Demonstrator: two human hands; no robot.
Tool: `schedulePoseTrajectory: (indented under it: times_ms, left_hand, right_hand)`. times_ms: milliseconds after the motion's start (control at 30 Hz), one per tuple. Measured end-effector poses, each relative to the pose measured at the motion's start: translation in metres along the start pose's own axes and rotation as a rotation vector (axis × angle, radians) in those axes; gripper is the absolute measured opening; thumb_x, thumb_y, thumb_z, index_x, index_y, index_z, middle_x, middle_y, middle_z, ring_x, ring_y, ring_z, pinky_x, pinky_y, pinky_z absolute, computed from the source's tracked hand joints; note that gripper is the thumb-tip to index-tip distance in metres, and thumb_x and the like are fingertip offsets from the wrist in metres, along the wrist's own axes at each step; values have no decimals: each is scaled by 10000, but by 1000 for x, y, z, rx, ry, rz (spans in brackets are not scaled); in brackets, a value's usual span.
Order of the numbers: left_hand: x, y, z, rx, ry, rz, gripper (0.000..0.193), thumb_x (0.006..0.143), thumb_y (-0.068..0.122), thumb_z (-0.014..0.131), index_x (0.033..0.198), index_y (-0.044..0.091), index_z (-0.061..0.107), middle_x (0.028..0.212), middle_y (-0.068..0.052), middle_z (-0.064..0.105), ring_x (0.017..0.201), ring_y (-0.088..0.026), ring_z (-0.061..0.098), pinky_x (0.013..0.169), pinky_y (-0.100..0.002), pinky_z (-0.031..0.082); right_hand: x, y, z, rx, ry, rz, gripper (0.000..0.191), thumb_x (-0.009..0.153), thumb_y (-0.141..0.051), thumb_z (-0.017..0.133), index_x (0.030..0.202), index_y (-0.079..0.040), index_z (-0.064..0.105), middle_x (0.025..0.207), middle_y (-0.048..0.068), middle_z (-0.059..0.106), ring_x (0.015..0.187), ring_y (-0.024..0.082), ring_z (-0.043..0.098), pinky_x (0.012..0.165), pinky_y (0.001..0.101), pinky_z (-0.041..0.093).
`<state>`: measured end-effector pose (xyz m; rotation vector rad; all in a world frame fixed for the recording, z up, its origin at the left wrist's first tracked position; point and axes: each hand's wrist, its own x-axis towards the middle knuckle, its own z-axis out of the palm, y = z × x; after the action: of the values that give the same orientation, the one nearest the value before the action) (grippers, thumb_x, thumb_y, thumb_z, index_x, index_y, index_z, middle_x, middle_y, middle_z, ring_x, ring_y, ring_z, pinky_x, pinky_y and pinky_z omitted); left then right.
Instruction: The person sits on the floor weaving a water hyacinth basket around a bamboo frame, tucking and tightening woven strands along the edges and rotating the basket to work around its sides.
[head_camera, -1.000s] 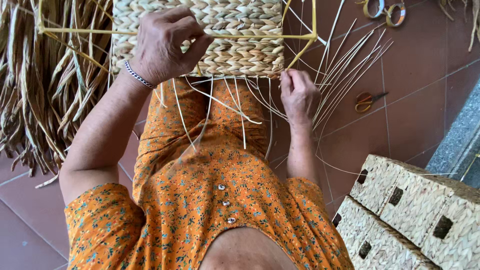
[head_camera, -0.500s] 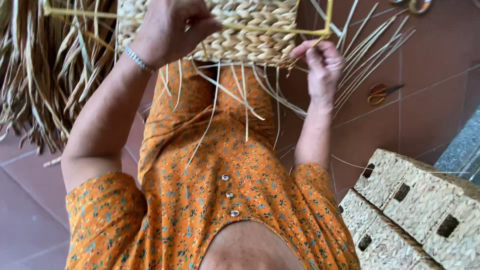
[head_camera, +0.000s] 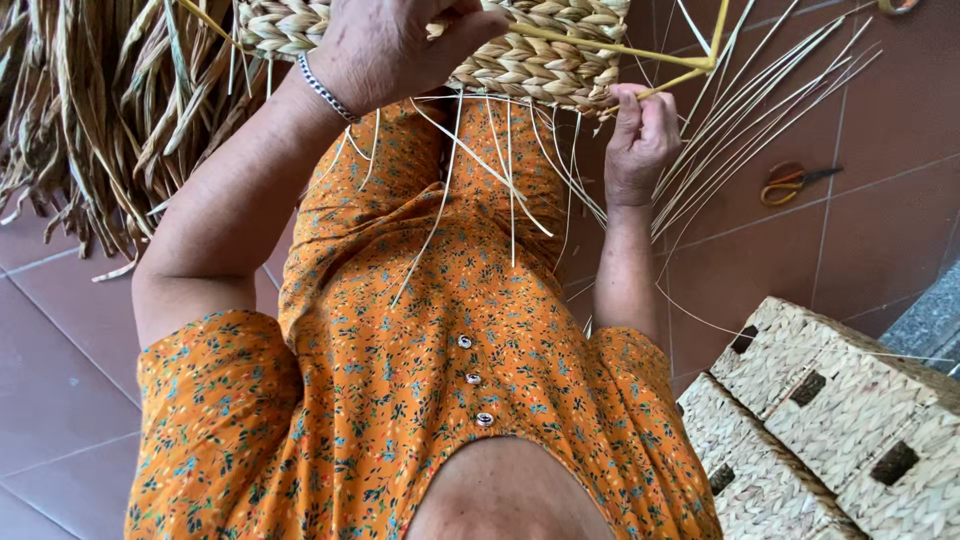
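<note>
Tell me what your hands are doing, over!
Left hand pressed on the woven basket panel. Right hand gripping loose straw strands at its lower edge. Nothing in the way, over.
</note>
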<state>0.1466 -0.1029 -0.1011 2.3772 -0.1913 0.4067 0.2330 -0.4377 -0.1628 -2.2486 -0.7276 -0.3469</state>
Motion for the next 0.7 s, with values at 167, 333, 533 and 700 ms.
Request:
schedulePoseTrajectory:
  times_ms: [167, 333, 533, 700]
  left_hand:
    - [1, 0, 7, -44, 75, 100, 258, 1075, 299, 757, 934, 84, 734, 779, -66, 681, 666, -230, 660, 573, -351, 497]
    - [4, 16, 1, 61, 110, 128, 300, 1040, 313, 790, 856, 97, 693, 800, -59, 625, 684, -241, 630, 577, -377, 482]
    - [-12, 50, -28, -11, 160, 197, 406, 978, 283, 851, 774, 66, 575, 877, -70, 508, 841, -259, 580, 669, -388, 486]
    - [-20, 78, -31, -26, 152, 189, 386, 973, 254, 867, 793, 85, 571, 858, -67, 482, 823, -249, 539, 661, -370, 462]
  right_hand:
    - [-2, -4, 5, -55, -54, 66, 190, 1092, -197, 635, 1056, -47, 747, 982, 63, 725, 869, 157, 674, 691, 301, 587]
    - [-5, -12, 9, -114, -60, -15, 104, 1079, -137, 655, 1087, -65, 730, 1156, 77, 729, 1038, 214, 685, 856, 348, 599]
    - [-10, -10, -14, 121, -131, 132, 156, 1021, -77, 697, 1160, -9, 721, 1184, 116, 720, 1007, 223, 653, 861, 357, 544]
    - [15, -3, -55, 579, 49, 498, 183, 1086, -53, 658, 1247, 26, 695, 1083, 130, 752, 892, 143, 725, 841, 288, 615]
